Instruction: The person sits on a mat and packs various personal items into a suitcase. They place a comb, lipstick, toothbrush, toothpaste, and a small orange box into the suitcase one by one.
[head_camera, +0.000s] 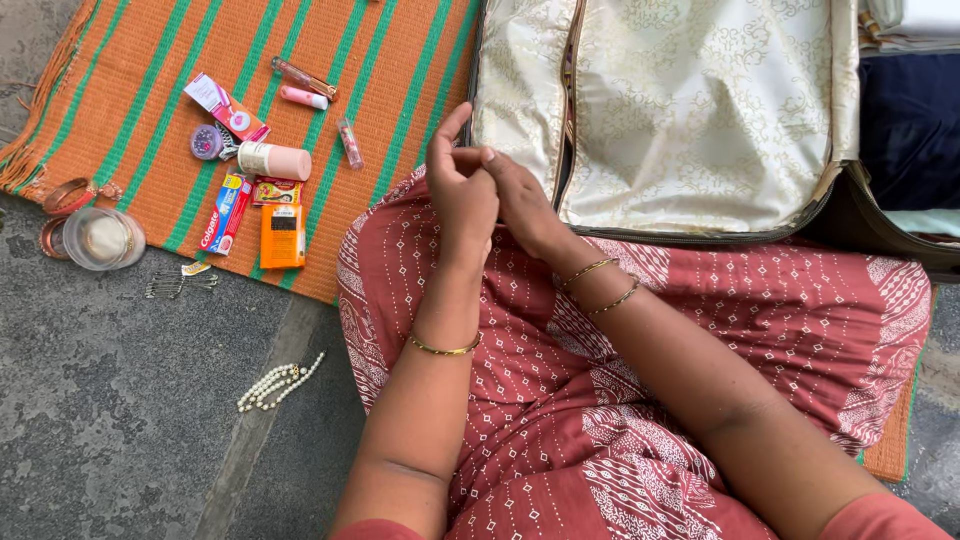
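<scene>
Two bare hands meet over the lap of a person seated on the ground in a rust-red dress printed with small white dots (640, 400). The left hand (462, 195) is raised with its fingers curled inward and the forefinger pointing up; the right hand (520, 205) presses against it, fingertips pinched at the left hand's fingers. Whether anything small sits between them I cannot tell, as the fingers hide that spot. Thin gold bangles circle both wrists: one on the left (445, 348), two on the right (600, 283). Just beyond the hands lies an open suitcase with a cream floral fabric lining (700, 110); the lining looks soft and slack, and its dark zipped edge, nearest the fingers, would likely be the firmest place to grip. To the left, on an orange woven mat with green stripes (150, 60), small toiletries are scattered: an orange carton (283, 236), a toothpaste box in red and blue (226, 212), a white tub with a pink lid (274, 160) and slim pink tubes (303, 96). A clear round container (103, 238) sits at the mat's edge, and a string of white beads (280, 381) rests on the grey stone floor (110, 400). The suitcase's right half is cut off by the frame, showing only folded dark and pale cloth.
</scene>
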